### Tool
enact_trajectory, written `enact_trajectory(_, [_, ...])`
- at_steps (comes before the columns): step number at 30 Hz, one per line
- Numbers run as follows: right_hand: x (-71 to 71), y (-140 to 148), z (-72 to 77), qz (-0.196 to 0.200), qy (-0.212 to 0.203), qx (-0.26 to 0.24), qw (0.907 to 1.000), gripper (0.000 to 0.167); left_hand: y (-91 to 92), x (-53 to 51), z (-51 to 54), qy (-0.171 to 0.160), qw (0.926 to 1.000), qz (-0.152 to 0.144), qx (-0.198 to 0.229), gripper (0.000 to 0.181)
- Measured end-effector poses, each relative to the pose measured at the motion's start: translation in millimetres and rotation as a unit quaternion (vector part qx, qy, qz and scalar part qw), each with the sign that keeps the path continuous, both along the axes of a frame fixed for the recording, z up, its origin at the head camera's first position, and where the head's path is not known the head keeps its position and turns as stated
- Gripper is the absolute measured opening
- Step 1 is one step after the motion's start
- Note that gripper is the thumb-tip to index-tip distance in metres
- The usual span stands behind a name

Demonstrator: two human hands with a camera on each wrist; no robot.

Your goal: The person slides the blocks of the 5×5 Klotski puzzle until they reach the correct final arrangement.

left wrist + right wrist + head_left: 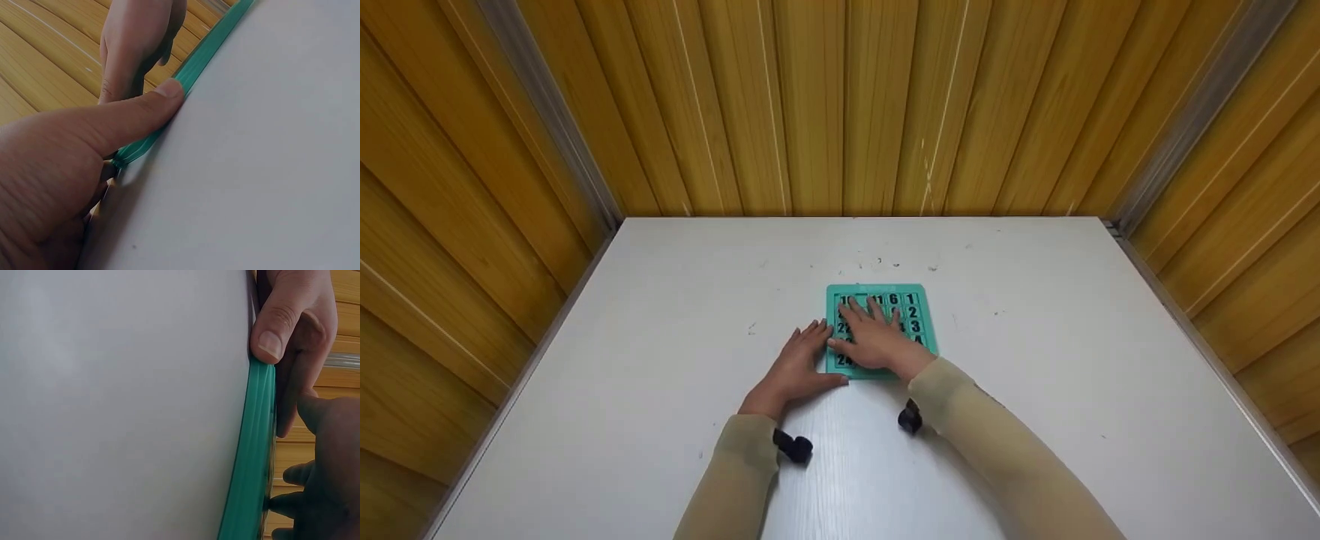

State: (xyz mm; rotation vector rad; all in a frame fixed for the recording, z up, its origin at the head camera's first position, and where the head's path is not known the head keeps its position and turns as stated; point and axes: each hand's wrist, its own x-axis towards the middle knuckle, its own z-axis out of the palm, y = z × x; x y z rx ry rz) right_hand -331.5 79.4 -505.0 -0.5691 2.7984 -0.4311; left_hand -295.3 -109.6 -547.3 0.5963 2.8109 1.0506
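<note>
A green number slide puzzle lies flat on the white table, its square tiles printed with black numbers. My left hand holds the near left corner of its frame, thumb along the near edge and fingers against the left side. In the left wrist view that thumb presses on the green edge. Over the tiles lies my right hand, fingers spread and fingertips on the puzzle face, hiding many middle numbers. The right wrist view shows the right fingers touching the top from the side.
The white table bears small dark marks behind the puzzle. Yellow wood-look panels rise behind the table and on both sides. Black wrist devices are strapped over the beige sleeves.
</note>
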Motion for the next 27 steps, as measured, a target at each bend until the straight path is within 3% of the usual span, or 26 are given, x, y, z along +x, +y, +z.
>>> enact_trajectory(13, [0.4, 5, -2.4, 0.011, 0.006, -0.028, 0.9995, 0.082, 1.2, 1.3, 1.9, -0.003, 1.0, 0.001, 0.006, 0.095])
enact_trajectory(27, [0.7, 36, 3.7, -0.041, 0.006, 0.002, 0.9991, 0.085, 1.0, 0.5, 1.7, 0.005, 1.0, 0.004, -0.005, 0.095])
